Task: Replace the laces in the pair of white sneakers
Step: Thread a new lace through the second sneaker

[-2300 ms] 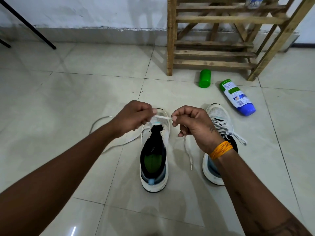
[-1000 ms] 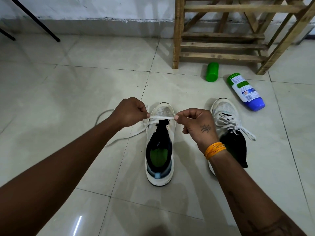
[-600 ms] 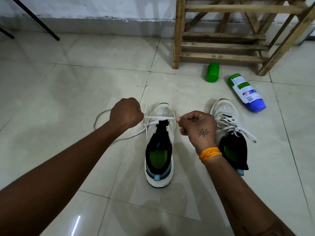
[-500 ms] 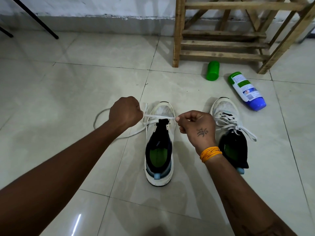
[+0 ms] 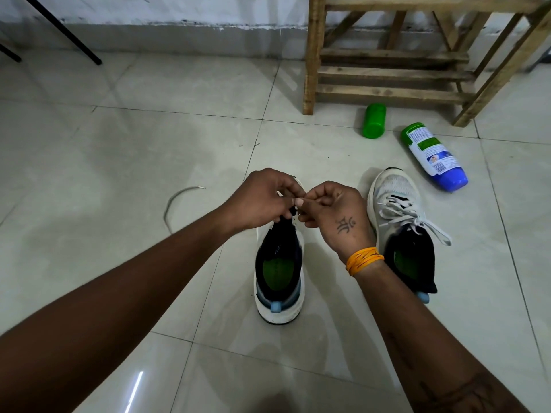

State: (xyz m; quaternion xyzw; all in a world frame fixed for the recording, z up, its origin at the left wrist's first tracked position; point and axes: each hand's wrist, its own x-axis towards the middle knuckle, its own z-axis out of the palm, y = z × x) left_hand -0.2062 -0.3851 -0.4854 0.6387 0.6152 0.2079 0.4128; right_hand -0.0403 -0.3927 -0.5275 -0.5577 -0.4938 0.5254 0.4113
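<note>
Both hands, left hand (image 5: 262, 201) and right hand (image 5: 331, 208), pinch the flat white lace (image 5: 299, 204) over the unlaced white mesh sneaker (image 5: 280, 263). Lacing is in hand. Next, thread an eyelet.

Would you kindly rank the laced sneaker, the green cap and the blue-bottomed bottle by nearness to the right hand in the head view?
From the right hand:
1. Laced sneaker, just to its right.
2. Green cap, beyond, by the wooden rack.
3. Blue-bottomed bottle, lying far right; close to the cap's distance.

Tiled floor (image 5: 119, 150), wood rack (image 5: 387, 70)
</note>
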